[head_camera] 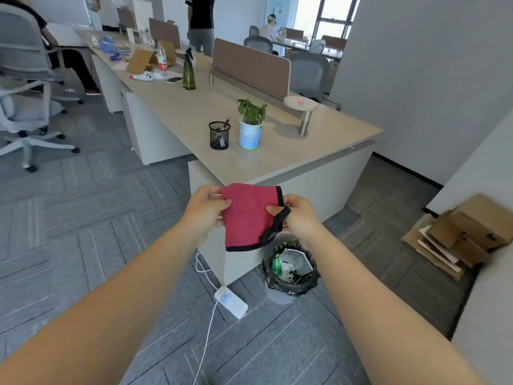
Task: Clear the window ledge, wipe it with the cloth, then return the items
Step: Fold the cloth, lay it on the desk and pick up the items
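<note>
both hands raised in front of the body, over the floor just short of the tabletop end. left hand grasps the left edge of the red cloth, thumb on the front face, fingers curled behind. right hand pinches the right edge, where the black trim bunches up. cloth hangs spread between the two hands, black-bordered, lower edge loose.

surroundings: the end of the tabletop lies directly beyond the cloth. on it, near the end, a black mesh pen holder with pens inside, and just beside it on the right a potted plant in a white printed cup; the two stand close, whether touching i cannot tell. further back a green spray bottle, upright, then a clear water bottle with red label, a phone lying flat, and a white controller. a brown divider panel runs along the middle of the tabletop, with a small round shelf on a metal post at its near end.

floor: grey carpet tiles. below the hands, against the desk end panel, a waste bin with black liner, holding crumpled white and green rubbish. left of it a white power strip with a white cable running toward the camera. flattened cardboard boxes stacked at right against a white ledge. grey office chairs at left.
</note>
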`<state>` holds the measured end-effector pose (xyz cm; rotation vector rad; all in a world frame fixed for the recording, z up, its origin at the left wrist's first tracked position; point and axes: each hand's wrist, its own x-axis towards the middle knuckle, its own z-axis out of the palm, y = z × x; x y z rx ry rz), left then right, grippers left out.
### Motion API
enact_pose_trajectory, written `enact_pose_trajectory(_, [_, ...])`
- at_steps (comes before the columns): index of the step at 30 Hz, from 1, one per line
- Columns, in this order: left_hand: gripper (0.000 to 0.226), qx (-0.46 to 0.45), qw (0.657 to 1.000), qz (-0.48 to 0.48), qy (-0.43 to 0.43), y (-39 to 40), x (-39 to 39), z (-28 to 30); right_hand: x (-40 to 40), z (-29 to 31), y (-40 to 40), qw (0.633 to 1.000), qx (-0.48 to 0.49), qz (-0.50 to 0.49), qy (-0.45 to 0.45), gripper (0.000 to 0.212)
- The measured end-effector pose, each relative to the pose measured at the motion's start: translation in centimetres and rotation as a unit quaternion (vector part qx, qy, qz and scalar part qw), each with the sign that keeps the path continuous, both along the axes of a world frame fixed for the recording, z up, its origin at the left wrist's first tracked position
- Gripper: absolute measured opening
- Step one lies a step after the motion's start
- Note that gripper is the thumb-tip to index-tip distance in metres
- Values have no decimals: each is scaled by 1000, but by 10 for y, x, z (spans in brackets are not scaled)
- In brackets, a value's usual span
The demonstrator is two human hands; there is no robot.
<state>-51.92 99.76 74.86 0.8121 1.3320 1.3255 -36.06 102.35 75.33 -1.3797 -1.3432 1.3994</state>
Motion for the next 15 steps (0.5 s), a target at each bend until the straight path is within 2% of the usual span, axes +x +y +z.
enact_pose_trajectory(7, [23, -51, 998, 29, 5, 133, -29, -11, -30, -15, 145, 999, -28, 29, -27, 26])
enact_pose_trajectory(10, [21, -67, 997, 41, 9, 180, -38, -21, -40, -28, 195, 998, -42, 37, -35, 12])
enact_pose_trajectory(13, [25, -86, 994, 59, 20, 226, -47, -40, -49, -46, 246, 996, -45, 55, -55, 20])
enact_pose_trajectory(15, [19, -104, 991, 77, 30, 256, -51, -54, -55, -60, 283, 993, -37, 69, -86, 20])
